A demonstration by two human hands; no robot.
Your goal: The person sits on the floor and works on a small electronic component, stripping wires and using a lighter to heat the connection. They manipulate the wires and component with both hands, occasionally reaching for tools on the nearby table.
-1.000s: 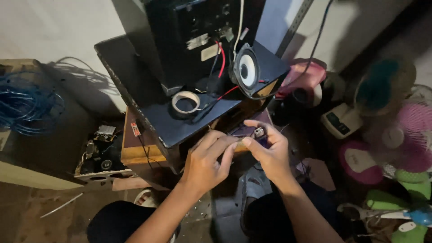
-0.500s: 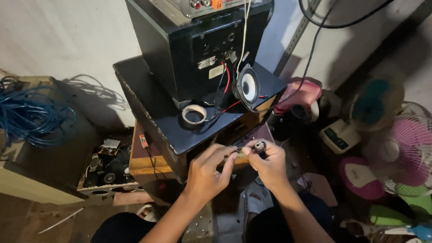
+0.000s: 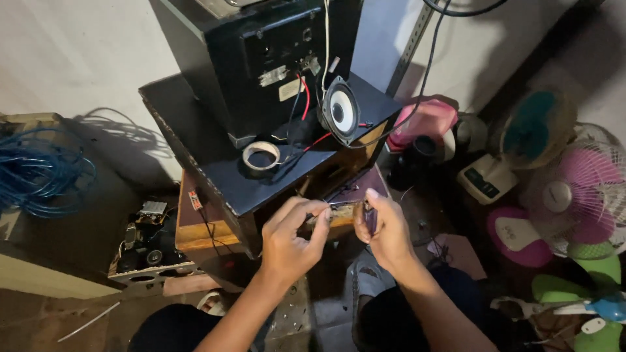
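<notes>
Cluttered and dim, the workshop floor fills the head view, with a pale wall behind. At centre stands a dark, low, box-like desk (image 3: 215, 182), and on it a tall black speaker cabinet (image 3: 261, 58).

Your left hand (image 3: 290, 238), at 6 o'clock, is curled nearly closed, thumb and fingertips pinching one end of a small thin metal part (image 3: 340, 206). Your right hand (image 3: 385, 231), just beside it at 5 o'clock, is also mostly closed and grips a small dark purplish object (image 3: 370, 218); what it is cannot be made out. The part sits between both hands, in the air just in front of the desk's front edge.

A roll of beige tape (image 3: 261, 158) lies on the desk top above your left hand. A small round loose speaker driver with a white cone (image 3: 340, 112) leans at 12 o'clock, joined to the cabinet by red and black wires (image 3: 306, 124).

Risks, as a judgement: the pinched part is tiny, so a slip could drop it among the floor clutter, where the poor light would hide it. An upward jerk of either hand could snag the wires and topple the driver. Pink and green fans (image 3: 574, 195) crowd 3 o'clock; a blue wire coil (image 3: 39, 173) lies at 9 o'clock.
</notes>
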